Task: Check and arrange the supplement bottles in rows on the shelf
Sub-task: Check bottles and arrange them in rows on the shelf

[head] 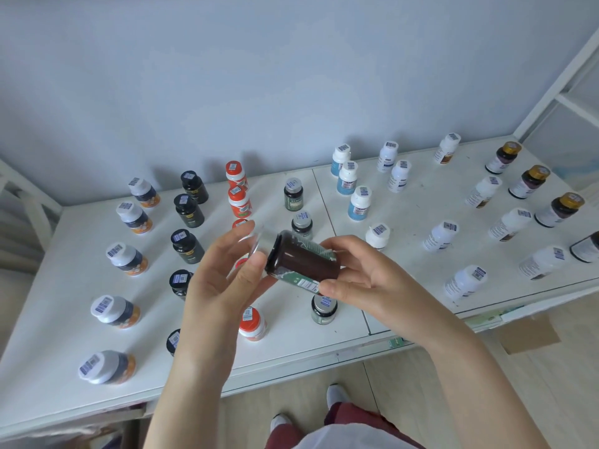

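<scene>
A pale blue-grey wall (259, 76) fills the upper half of the view. Below it the white shelf (418, 209) stretches from edge to edge, its left and right ends cut off, with a seam between two boards. A white frame (551, 89) rises at the right, and pale wood floor (291, 390) shows under the shelf's front lip, with a scrap of cardboard (528, 333) lying on it.

Supplement bottles stand upright in loose columns running from front to back. From the left come the orange-labelled bottles (124, 259), black bottles (188, 210), red-capped bottles (239, 200), grey-capped bottles (293, 194), blue-labelled bottles (346, 178), plain white bottles (483, 191) and gold-capped bottles (528, 181). A dark bottle (586, 247) is sliced by the right edge. The left forearm hides most of the two nearest black bottles, and two red-capped ones show only as slivers behind the fingers.

Both hands are raised above the middle of the shelf. The left hand (220, 280) curls its thumb and fingers round the silvery cap of the held bottle (304, 260). The right hand (366, 280) pinches the bottle's base end between thumb and fingers. This brown bottle lies sideways in the air, clear of the shelf, cap to the left, its green label ragged at the edge. The print on it is too small to read.

Barcode stickers (181, 235) sit on the caps. White-socked feet (337, 395) show at the bottom.
</scene>
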